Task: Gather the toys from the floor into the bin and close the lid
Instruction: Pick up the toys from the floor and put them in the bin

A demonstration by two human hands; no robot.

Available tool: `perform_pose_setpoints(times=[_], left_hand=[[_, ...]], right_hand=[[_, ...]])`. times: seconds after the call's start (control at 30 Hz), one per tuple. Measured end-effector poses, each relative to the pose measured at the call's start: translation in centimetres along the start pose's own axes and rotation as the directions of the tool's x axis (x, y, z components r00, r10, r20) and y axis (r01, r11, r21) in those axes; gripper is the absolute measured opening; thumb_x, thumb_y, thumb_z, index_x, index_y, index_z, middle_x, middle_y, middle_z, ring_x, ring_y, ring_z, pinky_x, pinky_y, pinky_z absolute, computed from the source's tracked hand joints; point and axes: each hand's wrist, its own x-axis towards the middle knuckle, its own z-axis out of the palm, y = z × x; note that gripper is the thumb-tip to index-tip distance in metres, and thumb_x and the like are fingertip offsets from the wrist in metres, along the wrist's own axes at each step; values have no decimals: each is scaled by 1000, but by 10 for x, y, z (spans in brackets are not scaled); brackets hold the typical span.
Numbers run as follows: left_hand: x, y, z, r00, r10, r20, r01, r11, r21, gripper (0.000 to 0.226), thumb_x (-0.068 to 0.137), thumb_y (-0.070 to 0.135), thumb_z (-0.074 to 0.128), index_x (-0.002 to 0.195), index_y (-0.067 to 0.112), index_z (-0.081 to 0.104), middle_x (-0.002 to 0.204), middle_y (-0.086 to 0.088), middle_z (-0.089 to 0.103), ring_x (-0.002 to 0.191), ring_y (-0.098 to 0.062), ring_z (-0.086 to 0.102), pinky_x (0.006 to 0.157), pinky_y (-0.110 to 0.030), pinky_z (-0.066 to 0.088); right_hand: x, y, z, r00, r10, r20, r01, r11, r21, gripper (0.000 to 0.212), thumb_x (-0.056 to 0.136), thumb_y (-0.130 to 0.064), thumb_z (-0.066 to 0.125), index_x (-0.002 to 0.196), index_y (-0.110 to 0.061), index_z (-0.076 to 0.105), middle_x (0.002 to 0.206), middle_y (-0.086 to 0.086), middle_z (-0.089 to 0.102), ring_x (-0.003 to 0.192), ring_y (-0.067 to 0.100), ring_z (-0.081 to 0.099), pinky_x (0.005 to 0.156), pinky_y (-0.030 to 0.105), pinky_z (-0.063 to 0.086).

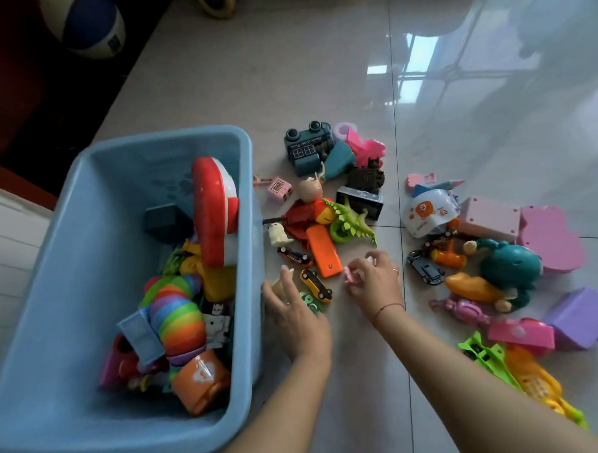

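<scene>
Pinching pink toy (348, 276) in right hand (374, 284), with left hand (296, 312) (grip not discernible) nearer yellow car (315, 284) at its 1 o'clock, long axis 10-to-4, bin (247, 167) at 9 o'clock.

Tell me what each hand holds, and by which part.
The right hand pinches a small pink toy at its edge. Whether the left hand grips the beige piece cannot be told.

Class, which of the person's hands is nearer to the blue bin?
Left. The left hand, holding a beige toy, is beside the side wall of the blue bin; the right hand, pinching a pink toy, is farther right, past the yellow car.
</scene>
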Motion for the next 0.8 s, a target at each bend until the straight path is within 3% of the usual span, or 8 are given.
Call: perform_pose_setpoints(times=[0.13, 0.2, 0.27, 0.5, 0.6, 0.73, 0.77, 0.8], left_hand=[[-13, 1, -9, 997, -43, 64, 50, 991, -120, 96, 72, 3, 69, 147, 30, 16, 152, -8, 10, 122, -29, 48, 97, -35, 44], [-24, 7, -16, 993, -27, 118, 52, 976, -209, 98, 72, -1, 68, 145, 34, 14, 150, -3, 7, 113, -29, 55, 87, -39, 53], [-34, 17, -28, 991, 31, 132, 1, 971, -240, 98, 74, 1, 68, 144, 37, 11, 148, 2, 5, 109, -27, 58, 79, -39, 57], [-56, 66, -110, 971, 240, 10, -220, 907, -360, 101, 79, 7, 68, 147, 36, -2, 154, 3, 3, 131, -22, 41, 85, -25, 50], [-60, 67, -155, 939, 321, -120, -341, 837, -428, 104, 77, 5, 69, 149, 31, -1, 156, 2, 2, 138, -19, 31, 91, -18, 40], [-57, 42, -216, 907, 305, -290, -406, 816, -411, 102, 74, 6, 70, 150, 21, 3, 156, -7, 7, 143, -23, 21, 114, -34, 30], [-54, 31, -230, 920, 272, -280, -372, 831, -415, 102, 76, 5, 70, 150, 20, 2, 156, -8, 5, 143, -23, 19, 108, -23, 22], [-49, 20, -242, 939, 234, -252, -323, 852, -412, 102, 77, 4, 69, 150, 20, -1, 157, -8, 4, 142, -22, 20, 99, -21, 28]], right_hand=[[-10, 6, -17, 983, 143, 114, -175, 915, 363, 13, 87, -21, 59, 92, -18, 71, 105, 10, 60, 102, 26, 56, 82, 29, 42], [-22, 5, -35, 961, 194, 198, -274, 774, 571, 13, 88, -16, 59, 95, -15, 70, 91, 8, 64, 85, 22, 59, 74, 32, 47], [-33, 0, -55, 933, 242, 265, -359, 618, 700, 21, 91, -16, 57, 106, -7, 67, 94, 9, 63, 78, 16, 56, 66, 29, 48], [-56, -49, -138, 910, 214, 356, -405, 268, 874, 19, 95, -14, 47, 109, -12, 59, 114, 15, 55, 103, 28, 56, 74, 35, 53], [-71, -88, -163, 913, 152, 378, -405, 232, 885, 16, 95, -14, 48, 104, -15, 60, 117, 16, 53, 110, 31, 53, 75, 37, 53], [-104, -156, -166, 917, 43, 397, -392, 288, 874, 19, 94, -8, 45, 86, -17, 61, 95, 13, 57, 83, 24, 56, 69, 35, 49], [-113, -173, -162, 907, 32, 419, -409, 294, 864, 20, 93, -6, 46, 83, -15, 60, 87, 12, 57, 76, 22, 55, 67, 34, 48], [-121, -187, -157, 893, 33, 449, -437, 308, 845, 20, 92, -4, 47, 81, -14, 60, 82, 11, 57, 71, 21, 55, 66, 34, 48]])
